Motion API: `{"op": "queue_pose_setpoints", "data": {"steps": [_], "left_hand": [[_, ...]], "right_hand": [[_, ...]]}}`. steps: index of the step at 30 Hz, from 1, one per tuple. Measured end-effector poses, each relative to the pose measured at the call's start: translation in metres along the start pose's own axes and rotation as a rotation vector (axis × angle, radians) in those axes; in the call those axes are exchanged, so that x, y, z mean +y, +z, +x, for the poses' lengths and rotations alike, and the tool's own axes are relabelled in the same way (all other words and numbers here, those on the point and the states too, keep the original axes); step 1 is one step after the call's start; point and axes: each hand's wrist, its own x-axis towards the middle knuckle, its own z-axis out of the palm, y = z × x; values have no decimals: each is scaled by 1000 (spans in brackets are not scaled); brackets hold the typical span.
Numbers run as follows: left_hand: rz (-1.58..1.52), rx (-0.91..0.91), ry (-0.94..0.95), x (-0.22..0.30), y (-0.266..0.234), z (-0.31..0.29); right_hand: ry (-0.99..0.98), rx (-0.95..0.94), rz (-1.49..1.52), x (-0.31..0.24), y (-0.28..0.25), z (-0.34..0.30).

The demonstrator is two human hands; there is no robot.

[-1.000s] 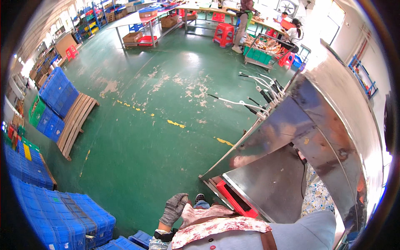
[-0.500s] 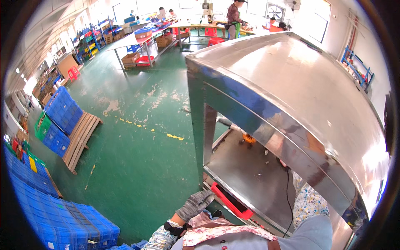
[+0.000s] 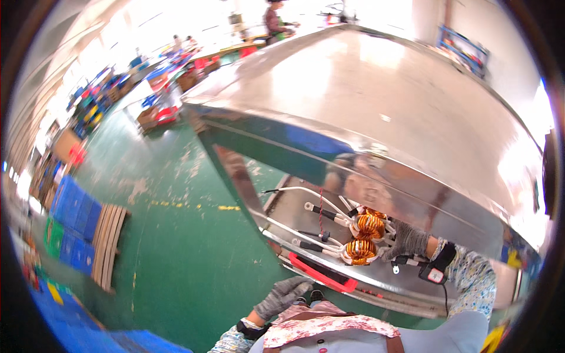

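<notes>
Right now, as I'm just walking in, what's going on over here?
The person's grey-gloved right hand is under the shiny metal tabletop, at copper-wound ring coils with white leads by the lower metal shelf; whether it grips them is unclear. The grey-gloved left hand is beside the floral apron, apparently empty. A red plastic bin shows below the shelf's front edge.

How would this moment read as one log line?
Right hand: beside coppery coils, grip unclear | left hand: empty | black-sleeved cable ends: left of coils

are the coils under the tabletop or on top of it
Under: the coils show below the tabletop, whose front edge partly hides the rearmost one.
</notes>
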Motion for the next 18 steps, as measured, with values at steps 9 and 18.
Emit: {"op": "queue_pose_setpoints", "data": {"steps": [9, 18], "left_hand": [[-589, -594, -286, -105, 24, 38], [-502, -621, -431, -78, 81, 61]], "right_hand": [[668, -159, -576, 48, 65, -93], [620, 25, -640, 36, 50, -148]]}}
